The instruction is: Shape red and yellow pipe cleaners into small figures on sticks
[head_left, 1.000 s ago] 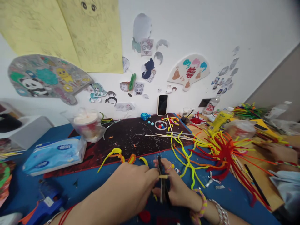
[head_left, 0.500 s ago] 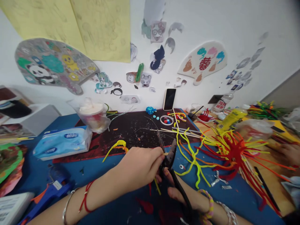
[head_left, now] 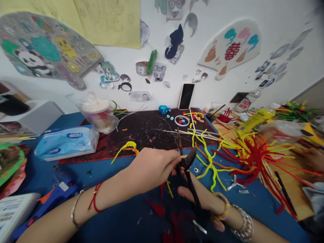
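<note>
My left hand (head_left: 158, 167) is closed in a pinch on a thin wooden stick (head_left: 183, 156), whose short end sticks out to the right. That end lies between the spread blades of dark scissors (head_left: 188, 161). My right hand (head_left: 193, 192) is wrapped round the scissors' black handles, to the right of and just below my left hand. A yellow pipe cleaner piece (head_left: 169, 189) shows below my left hand, and red scraps (head_left: 157, 207) lie on the blue table surface nearer to me.
Yellow and red pipe cleaners (head_left: 255, 158) spread at the right. Tissues (head_left: 67, 142), a cup (head_left: 97, 113) and a blue glue gun (head_left: 60, 192) stand or lie at the left. Behind are a dark mat (head_left: 141, 131) and a phone (head_left: 186, 96). Another person's hand (head_left: 314, 158) is at the far right.
The camera view has shifted. The scissor blades have turned a little and are still apart around the stick. My left hand keeps its pinch.
</note>
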The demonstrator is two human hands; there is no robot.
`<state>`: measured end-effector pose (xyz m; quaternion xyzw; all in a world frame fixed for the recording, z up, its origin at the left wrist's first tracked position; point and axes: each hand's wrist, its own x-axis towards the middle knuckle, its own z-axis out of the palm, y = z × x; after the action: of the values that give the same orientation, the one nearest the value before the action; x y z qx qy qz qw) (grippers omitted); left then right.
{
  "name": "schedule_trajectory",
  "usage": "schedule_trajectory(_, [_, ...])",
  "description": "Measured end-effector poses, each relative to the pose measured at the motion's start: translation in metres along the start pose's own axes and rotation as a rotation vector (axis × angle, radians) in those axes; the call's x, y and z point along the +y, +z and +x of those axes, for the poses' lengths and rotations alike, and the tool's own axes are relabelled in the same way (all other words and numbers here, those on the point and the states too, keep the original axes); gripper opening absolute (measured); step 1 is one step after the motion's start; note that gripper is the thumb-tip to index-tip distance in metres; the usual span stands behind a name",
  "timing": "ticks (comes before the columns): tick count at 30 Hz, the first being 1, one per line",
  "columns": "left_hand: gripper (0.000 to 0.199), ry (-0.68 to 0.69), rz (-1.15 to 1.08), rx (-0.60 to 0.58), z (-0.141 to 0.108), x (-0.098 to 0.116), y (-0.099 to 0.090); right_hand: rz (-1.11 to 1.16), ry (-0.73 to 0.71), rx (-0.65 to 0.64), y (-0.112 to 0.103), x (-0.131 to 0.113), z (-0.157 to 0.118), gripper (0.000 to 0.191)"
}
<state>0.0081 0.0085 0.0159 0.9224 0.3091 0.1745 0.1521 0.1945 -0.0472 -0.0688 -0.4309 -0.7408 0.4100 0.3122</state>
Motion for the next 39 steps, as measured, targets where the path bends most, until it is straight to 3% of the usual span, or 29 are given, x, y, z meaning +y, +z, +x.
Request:
schedule_trajectory(7, [0.025, 0.055, 0.074, 0.182, -0.001, -0.01, 0.008, -0.019, 0.064, 0.002, 0.001, 0.004, 0.001, 0.048])
schedule_trajectory(11, [0.023, 0.053, 0.075, 0.231, -0.002, -0.011, 0.009, -0.014, 0.057, 0.002, 0.0, 0.005, 0.003, 0.046])
schedule_trajectory(20, [0.021, 0.009, 0.321, 0.05, -0.006, 0.008, 0.008, -0.031, 0.024, -0.047, 0.005, 0.009, 0.001, 0.044])
schedule_trajectory(33, [0.022, 0.071, 0.084, -0.034, -0.006, 0.01, -0.004, 0.059, -0.039, -0.104, -0.003, -0.027, 0.008, 0.073])
schedule_trajectory(39, [0.023, 0.043, 0.16, -0.058, -0.005, 0.011, -0.001, 0.002, -0.003, -0.03, 0.001, -0.016, 0.002, 0.054])
